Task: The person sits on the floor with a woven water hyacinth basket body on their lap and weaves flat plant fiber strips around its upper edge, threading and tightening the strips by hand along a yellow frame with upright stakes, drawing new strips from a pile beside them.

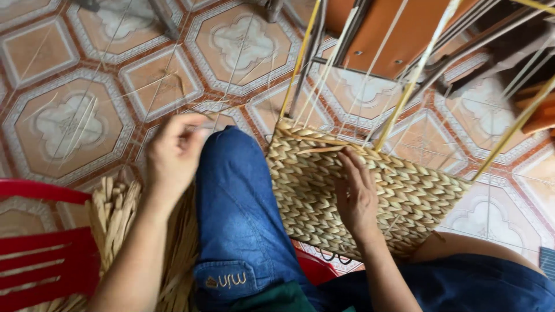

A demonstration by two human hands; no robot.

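A half-woven basket (404, 196) of pale dried straw leans against my knee in blue jeans (237, 202), with thin upright stakes (404, 92) rising from its top edge. My right hand (354, 193) lies flat on the woven side, fingers pressing a loose straw strand (324, 149) near the rim. My left hand (173, 151) is raised to the left of the knee, fingers pinched on a thin straw strand.
A bundle of dried straw strips (118, 214) lies on the patterned tile floor (69, 115) at the lower left, next to a red plastic chair (40, 260). Orange furniture with metal legs (399, 34) stands at the top right.
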